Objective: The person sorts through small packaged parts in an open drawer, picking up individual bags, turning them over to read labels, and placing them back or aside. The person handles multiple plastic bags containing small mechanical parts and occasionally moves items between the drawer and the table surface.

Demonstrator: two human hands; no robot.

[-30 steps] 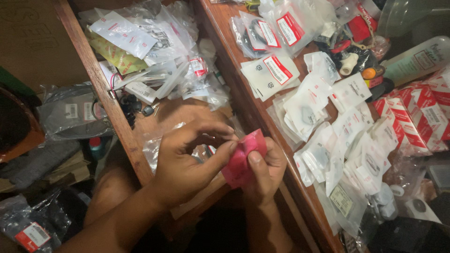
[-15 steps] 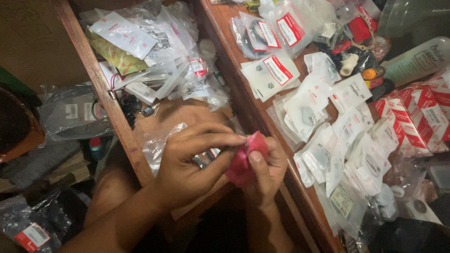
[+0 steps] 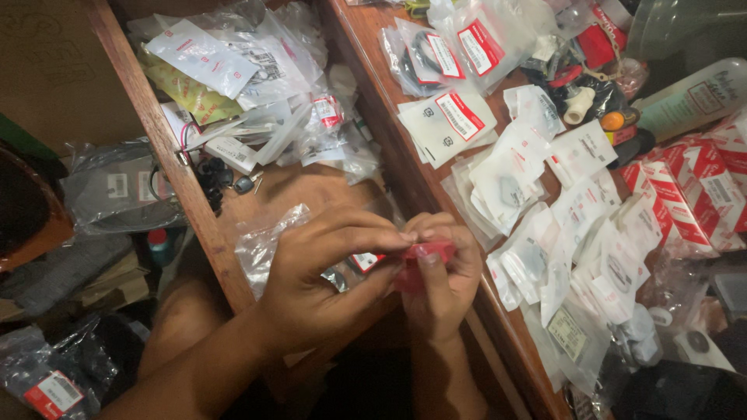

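**Both hands pinching a small red piece over the open drawer**

At the far left, grey bags (image 3: 117, 190) are lying on the floor beside the drawer wall (image 3: 167, 159), and a dark bag with a red label (image 3: 54, 385) is sitting in the bottom corner. Inside the drawer, clear packets (image 3: 249, 78) are piling up toward the back, with a black key (image 3: 243, 184) resting just in front of them.

The left hand (image 3: 319, 284) is reaching in from the lower left, its fingers curling in and its fingertips (image 3: 393, 241) closing on the red piece (image 3: 424, 260); a crumpled clear bag (image 3: 264, 245) is lying just behind its knuckles, though whether the hand is gripping it cannot be told. The right hand (image 3: 443, 284) is meeting it from below, thumb and fingers clenching on the same red piece, so both are holding it between them above the drawer's front edge. The piece looks folded or squeezed, so the handling seems mid-way: it is neither laid down nor bagged.

To the right, white packets (image 3: 545, 202) are covering the table (image 3: 373, 54), red-and-white boxes (image 3: 685, 187) are stacking near the edge, and a pale bottle (image 3: 692, 97) is lying beyond them.
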